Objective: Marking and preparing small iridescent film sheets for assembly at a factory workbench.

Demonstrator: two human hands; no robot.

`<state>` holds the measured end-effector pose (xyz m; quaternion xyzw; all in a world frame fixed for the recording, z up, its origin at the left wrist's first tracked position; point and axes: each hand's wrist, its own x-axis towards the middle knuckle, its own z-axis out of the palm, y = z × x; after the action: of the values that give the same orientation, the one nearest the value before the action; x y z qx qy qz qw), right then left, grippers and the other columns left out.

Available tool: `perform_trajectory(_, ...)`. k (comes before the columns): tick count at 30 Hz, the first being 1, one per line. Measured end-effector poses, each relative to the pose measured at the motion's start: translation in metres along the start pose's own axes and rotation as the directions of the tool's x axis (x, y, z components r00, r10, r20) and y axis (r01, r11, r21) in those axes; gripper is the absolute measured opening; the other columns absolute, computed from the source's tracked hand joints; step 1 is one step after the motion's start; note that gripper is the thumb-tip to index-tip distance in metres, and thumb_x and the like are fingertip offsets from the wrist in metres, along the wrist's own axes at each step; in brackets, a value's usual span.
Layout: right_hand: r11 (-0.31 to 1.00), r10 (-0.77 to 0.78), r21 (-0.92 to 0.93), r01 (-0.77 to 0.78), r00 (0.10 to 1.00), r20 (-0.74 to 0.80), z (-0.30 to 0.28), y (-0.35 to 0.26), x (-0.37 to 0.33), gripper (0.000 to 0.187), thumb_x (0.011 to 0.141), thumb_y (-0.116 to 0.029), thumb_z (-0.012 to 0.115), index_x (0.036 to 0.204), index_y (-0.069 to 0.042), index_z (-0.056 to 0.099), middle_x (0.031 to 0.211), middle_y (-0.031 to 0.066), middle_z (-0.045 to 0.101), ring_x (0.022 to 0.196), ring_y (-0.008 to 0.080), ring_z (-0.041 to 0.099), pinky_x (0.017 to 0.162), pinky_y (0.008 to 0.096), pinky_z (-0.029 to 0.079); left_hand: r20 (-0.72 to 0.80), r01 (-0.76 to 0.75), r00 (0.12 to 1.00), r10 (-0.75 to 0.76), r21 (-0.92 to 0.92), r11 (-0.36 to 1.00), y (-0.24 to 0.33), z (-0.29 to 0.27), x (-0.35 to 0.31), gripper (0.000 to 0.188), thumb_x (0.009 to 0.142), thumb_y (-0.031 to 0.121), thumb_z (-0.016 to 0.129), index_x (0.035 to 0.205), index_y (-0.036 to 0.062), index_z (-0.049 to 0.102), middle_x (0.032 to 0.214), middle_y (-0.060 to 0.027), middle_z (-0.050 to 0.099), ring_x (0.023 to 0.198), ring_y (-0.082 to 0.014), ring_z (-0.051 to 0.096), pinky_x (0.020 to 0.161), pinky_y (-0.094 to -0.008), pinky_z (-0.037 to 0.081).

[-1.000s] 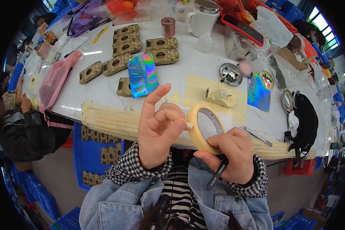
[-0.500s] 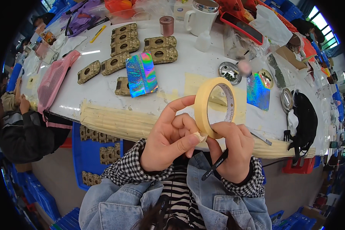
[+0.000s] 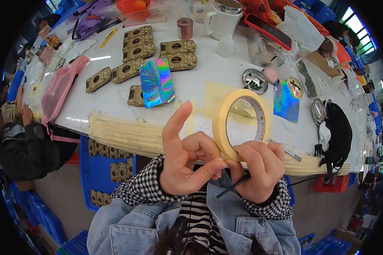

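Note:
A roll of cream masking tape (image 3: pixel 219 123) stands on edge in front of me, above the table's near edge. My right hand (image 3: pixel 261 170) is closed on its lower rim. A slim black tool (image 3: pixel 234 187), its kind unclear, also sticks out from under that hand's fingers. My left hand (image 3: pixel 187 159) touches the roll's lower left side, thumb and fingers pinched together there on what looks like the tape's loose end, mostly hidden. Its index finger points upward. Beyond my hands, several camouflage-painted toy tank hull parts (image 3: pixel 182 61) lie on the white table.
Holographic sheets (image 3: pixel 157 83) lie on the table, one over a hull part. A round metal dish (image 3: pixel 255 80) holds small dark pieces. A white mug (image 3: pixel 223 23) and red-cased phone (image 3: pixel 268 32) stand farther back. More hulls sit in a blue tray (image 3: pixel 87 182) below left.
My left index finger has straightened upward, away from the roll. The roll has shifted slightly right and down. The black tool has turned to a flatter angle in my right hand.

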<state>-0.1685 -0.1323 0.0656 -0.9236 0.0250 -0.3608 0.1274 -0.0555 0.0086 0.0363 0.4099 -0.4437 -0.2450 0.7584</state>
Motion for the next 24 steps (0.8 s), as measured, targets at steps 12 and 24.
perform_trajectory(12,0.976,0.087,0.201,-0.088,0.996,0.013,-0.010,-0.007,-0.009,0.022,0.080,-0.030,0.072,0.084,-0.010,0.064,0.074,0.0013,0.064,0.060,0.0166,0.059,0.062,0.0316,0.034,0.279,-0.074,0.951,0.133,-0.212,0.974,-0.006,-0.007,0.004,0.104,0.088,-0.003,0.063,0.147,0.0052,-0.021,0.080,-0.0073,0.059,0.073,-0.0109,0.056,0.072,-0.0234,0.046)
perform_trajectory(24,0.755,0.478,-0.364,-0.545,0.838,-0.263,-0.094,0.123,-0.054,0.014,0.094,-0.016,0.059,0.096,-0.002,0.061,0.076,0.0083,0.060,0.064,0.0199,0.051,0.064,0.0306,0.040,-0.122,0.226,0.910,-0.397,-0.656,0.720,-0.002,-0.038,-0.003,0.073,0.097,0.007,0.050,0.152,0.0119,0.002,0.111,-0.0080,0.059,0.074,-0.0124,0.063,0.064,-0.0209,0.052)
